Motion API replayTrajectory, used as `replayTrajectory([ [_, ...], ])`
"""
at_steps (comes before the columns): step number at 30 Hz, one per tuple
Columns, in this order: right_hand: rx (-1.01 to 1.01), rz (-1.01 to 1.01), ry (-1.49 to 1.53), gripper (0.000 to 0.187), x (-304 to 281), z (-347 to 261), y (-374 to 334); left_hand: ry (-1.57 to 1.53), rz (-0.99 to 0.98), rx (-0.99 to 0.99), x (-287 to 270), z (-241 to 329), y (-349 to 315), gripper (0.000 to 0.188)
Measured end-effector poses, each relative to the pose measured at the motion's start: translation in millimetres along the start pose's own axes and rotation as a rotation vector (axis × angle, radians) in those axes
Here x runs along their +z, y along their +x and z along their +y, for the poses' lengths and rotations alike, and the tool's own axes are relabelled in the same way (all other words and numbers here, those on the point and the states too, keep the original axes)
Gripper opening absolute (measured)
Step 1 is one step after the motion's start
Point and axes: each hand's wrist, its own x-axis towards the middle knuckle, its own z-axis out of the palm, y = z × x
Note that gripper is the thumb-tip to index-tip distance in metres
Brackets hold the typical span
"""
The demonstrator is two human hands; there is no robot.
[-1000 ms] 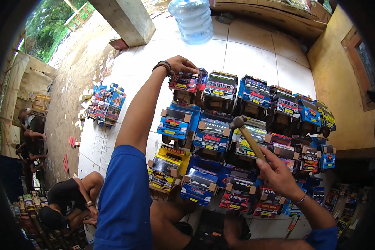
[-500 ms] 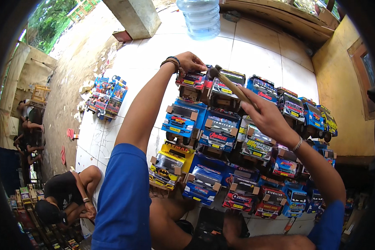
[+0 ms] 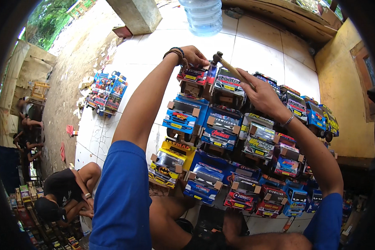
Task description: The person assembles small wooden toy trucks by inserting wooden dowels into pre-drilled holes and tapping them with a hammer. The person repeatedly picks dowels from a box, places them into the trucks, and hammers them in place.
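My left hand [image 3: 193, 57] pinches a small brown piece [image 3: 207, 66] against the upper side of a red toy truck [image 3: 193, 76] in the farthest row. The fingertips partly cover that piece. In my right hand [image 3: 260, 92] is a hammer [image 3: 232, 69], gripped by its wooden handle. Its dark head is just right of my left fingertips, apart from them. Below the hammer stands a white and black toy truck [image 3: 228, 84]. A blue toy truck [image 3: 182, 116] and a yellow toy truck [image 3: 169, 164] sit nearer to me, with small brown flaps beside their cabs.
Several more toy trucks [image 3: 244, 192] stand in rows on the white tiled floor [image 3: 143, 54]. Two toy trucks [image 3: 106, 93] are off to the left. A large water bottle [image 3: 202, 18] and a pillar [image 3: 137, 16] are at the back. Another person [image 3: 66, 191] crouches at lower left.
The hammer head has risen away from the truck's edge, and my right hand has shifted slightly up and away. My left hand stays at the red truck. The view has shifted a little.
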Motion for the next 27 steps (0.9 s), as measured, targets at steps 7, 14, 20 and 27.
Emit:
replayTrajectory([
  [7,-0.049,0.05,0.01,0.048,-0.2,2.8,-11.3,0.008,-0.006,0.039,-0.9,-4.6,8.8,0.055],
  [14,-0.098,0.065,0.022,0.048,-0.1,3.8,-11.7,-0.097,-0.018,-0.005,0.2,-8.6,16.0,0.047],
  [20,-0.107,0.077,-0.004,0.048,4.8,8.6,-4.1,-0.072,0.027,0.009,2.3,-8.4,12.1,0.045],
  [27,-0.123,0.082,-0.012,0.049,11.3,12.5,2.0,-0.102,0.027,0.033,2.7,-8.5,11.3,0.042],
])
